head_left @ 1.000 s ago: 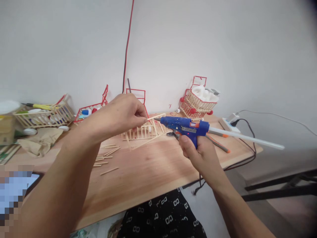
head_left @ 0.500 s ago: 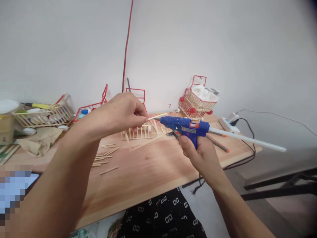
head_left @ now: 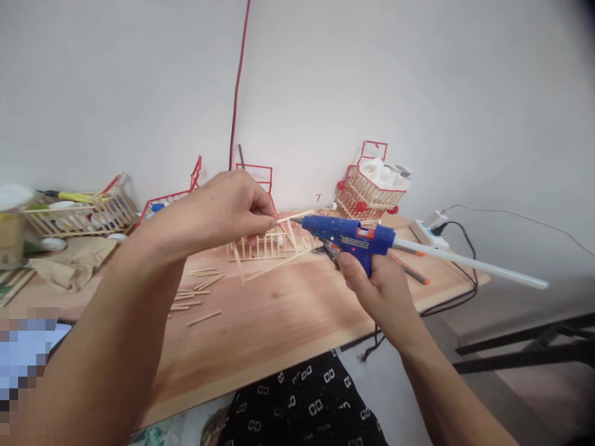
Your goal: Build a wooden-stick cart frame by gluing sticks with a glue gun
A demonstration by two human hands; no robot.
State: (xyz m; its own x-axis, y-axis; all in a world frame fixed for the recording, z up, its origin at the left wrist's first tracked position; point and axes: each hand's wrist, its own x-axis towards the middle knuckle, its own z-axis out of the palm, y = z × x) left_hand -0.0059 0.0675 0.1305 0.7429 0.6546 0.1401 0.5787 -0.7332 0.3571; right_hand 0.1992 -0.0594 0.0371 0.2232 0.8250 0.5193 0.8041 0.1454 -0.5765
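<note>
Left hand [head_left: 239, 204]: thumb and forefinger pinching a slim wooden-stick frame [head_left: 281, 264] by its top edge; other fingers partly hidden from me.
Right hand [head_left: 385, 291]: wrapped around the grip of a blue hot-glue gun [head_left: 348, 234]; trigger pressure, cannot tell.
Frame position: nine o'clock from the gun; whether its foot meets the wooden tabletop [head_left: 279, 334], unclear.
Nozzle [head_left: 296, 220]: aimed at nine o'clock, at the frame's top edge; contact indistinct.
Glue stick [head_left: 474, 263]: whitish, jutting rearward just past three o'clock.
Loose sticks [head_left: 204, 318]: scattered, seven o'clock from the left hand.
Miniature shopping cart [head_left: 372, 193]: red-wheeled, one o'clock from the gun.
</note>
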